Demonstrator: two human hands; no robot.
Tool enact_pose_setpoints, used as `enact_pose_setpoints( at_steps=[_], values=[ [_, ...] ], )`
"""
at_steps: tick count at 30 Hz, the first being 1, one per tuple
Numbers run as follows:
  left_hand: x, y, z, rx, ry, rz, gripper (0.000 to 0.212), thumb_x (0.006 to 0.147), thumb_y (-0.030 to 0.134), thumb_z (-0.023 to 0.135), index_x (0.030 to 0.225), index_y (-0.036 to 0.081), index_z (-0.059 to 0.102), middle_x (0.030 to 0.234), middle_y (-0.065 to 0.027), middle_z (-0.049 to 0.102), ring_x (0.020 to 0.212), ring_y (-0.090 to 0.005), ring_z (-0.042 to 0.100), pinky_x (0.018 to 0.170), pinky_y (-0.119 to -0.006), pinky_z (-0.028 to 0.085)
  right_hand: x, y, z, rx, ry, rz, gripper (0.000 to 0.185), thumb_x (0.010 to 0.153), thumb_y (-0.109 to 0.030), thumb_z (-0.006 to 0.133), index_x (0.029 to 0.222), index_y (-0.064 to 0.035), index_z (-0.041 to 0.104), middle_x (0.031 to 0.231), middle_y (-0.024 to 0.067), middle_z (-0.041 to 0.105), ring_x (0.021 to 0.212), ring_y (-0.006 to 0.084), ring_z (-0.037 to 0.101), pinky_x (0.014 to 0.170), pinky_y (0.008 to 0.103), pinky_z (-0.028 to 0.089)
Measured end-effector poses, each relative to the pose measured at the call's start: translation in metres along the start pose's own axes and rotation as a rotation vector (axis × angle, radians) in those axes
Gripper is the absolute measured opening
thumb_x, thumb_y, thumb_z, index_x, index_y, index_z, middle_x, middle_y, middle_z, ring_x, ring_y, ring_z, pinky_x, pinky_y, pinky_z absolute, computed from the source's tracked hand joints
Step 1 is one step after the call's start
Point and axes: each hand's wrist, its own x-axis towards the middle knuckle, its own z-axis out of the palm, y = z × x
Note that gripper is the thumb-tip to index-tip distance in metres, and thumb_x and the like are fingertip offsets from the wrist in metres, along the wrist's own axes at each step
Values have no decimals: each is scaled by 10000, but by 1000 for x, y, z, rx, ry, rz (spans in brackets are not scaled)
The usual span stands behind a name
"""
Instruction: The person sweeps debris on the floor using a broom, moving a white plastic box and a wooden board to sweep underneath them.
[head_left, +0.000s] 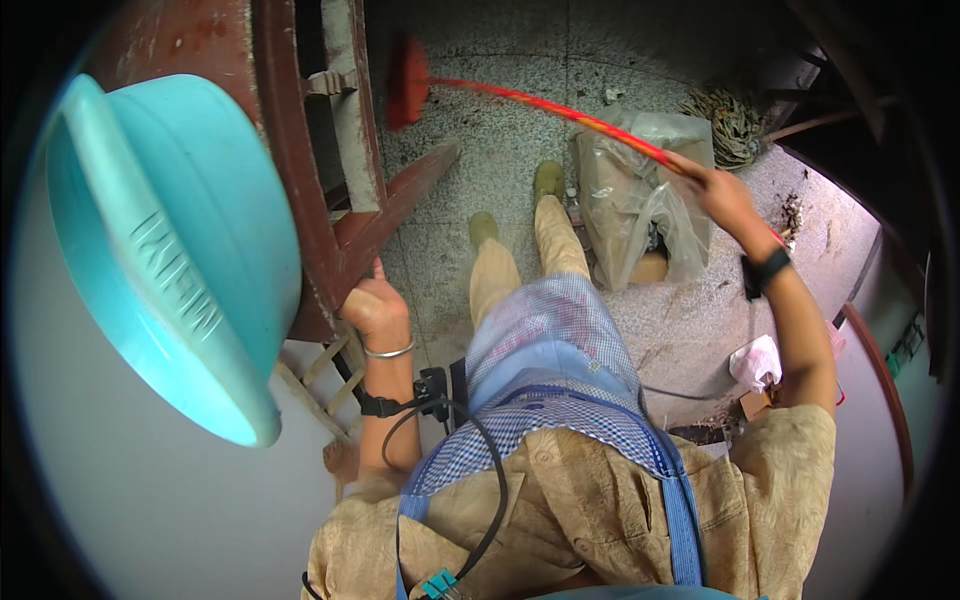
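Note:
My right hand is closed round the red and yellow handle of a broom. The broom's red head, somewhat blurred, is at the far end, beside the wooden furniture. At the left, my left hand grips the lower corner of a reddish-brown wooden furniture frame; part of the fingers is hidden behind the wood. A large turquoise plastic tub sits on that furniture, tilted in view.
A cardboard box in clear plastic stands on the speckled floor, right of my feet. Beyond it lies a bundle of dry leaf-like material. Dark debris is scattered about. A white and pink bag and a cable lie at the right.

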Motion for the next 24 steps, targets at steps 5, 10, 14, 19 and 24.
enact_pose_setpoints(
  at_steps=[5,10,14,19,24],
  values=[
    [2,-4,-3,-22,2,-17,455,902,412,493,1283,165,458,1337,-22,458,1238,-201,387,1021,-466,281,-160,37,-93,-139,-9,206,476,903,-151,520,1331,-354,475,922,168,657,804,357,632,684,403,489],
    [-2,-1,3,1,22,-21,466,908,408,484,1289,141,455,1351,-44,451,1233,-210,393,1002,-445,312,-221,7,-122,74,-28,256,463,869,-72,543,1297,-248,536,1069,171,636,926,351,634,789,375,492],
    [1,2,-9,55,-112,-22,436,928,347,466,1306,130,441,1349,-53,454,1230,-213,400,1002,-441,321,-140,-30,-67,281,-70,56,457,870,-79,542,1283,-273,543,1027,177,641,876,333,648,750,390,498],
    [-10,22,-61,350,-157,19,421,953,262,469,1327,77,415,1349,-88,451,1218,-220,434,987,-428,364,60,-141,27,105,-151,-303,515,864,-116,417,1309,-361,505,757,153,625,657,307,609,581,421,473],
    [-56,75,-65,1007,-397,475,150,957,179,501,1006,39,485,1053,-89,485,907,-181,502,864,-312,389,153,-180,95,110,-20,-377,568,784,-104,462,1298,-339,523,828,127,662,737,305,644,624,409,505]
  ],
)
